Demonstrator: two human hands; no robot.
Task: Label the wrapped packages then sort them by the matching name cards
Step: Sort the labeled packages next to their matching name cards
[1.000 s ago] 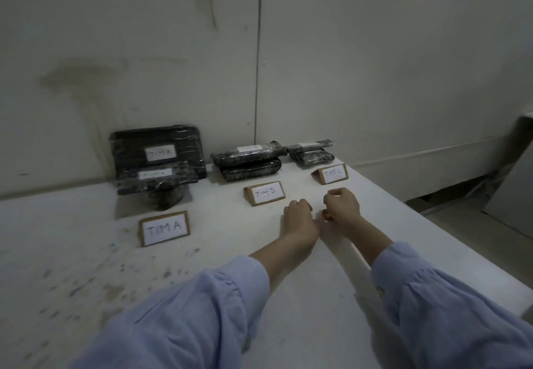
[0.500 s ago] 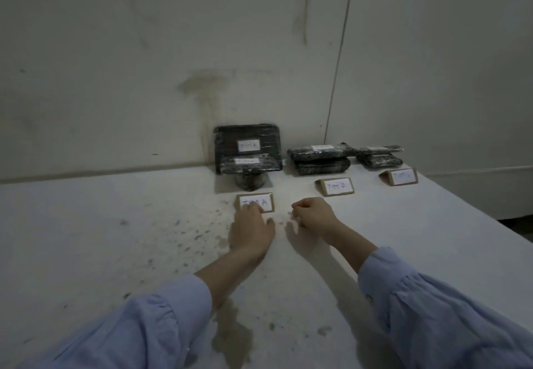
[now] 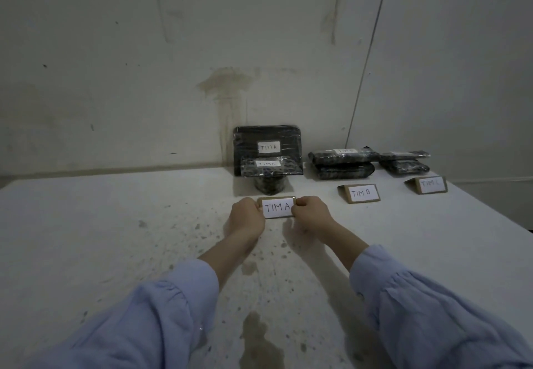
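Note:
The "TIM A" name card (image 3: 277, 208) stands on the white table (image 3: 115, 224). My left hand (image 3: 247, 218) pinches its left end and my right hand (image 3: 311, 215) pinches its right end. Behind it lie black wrapped packages labelled "TIM A": a large flat one (image 3: 267, 140) leaning on the wall, a smaller one (image 3: 271, 166) on top of a dark round one (image 3: 269, 185). To the right, the "TIM B" card (image 3: 360, 193) stands before two stacked packages (image 3: 343, 163). Farther right, the "TIM C" card (image 3: 428, 184) fronts two more packages (image 3: 405, 161).
The wall (image 3: 144, 80) runs right behind the packages. The table's right edge (image 3: 496, 215) slants down toward me. Stains and dark specks mark the table's left and near parts.
Both hands moved left from near the "TIM B" and "TIM C" cards to the "TIM A" card and took hold of its ends. My head turned left.

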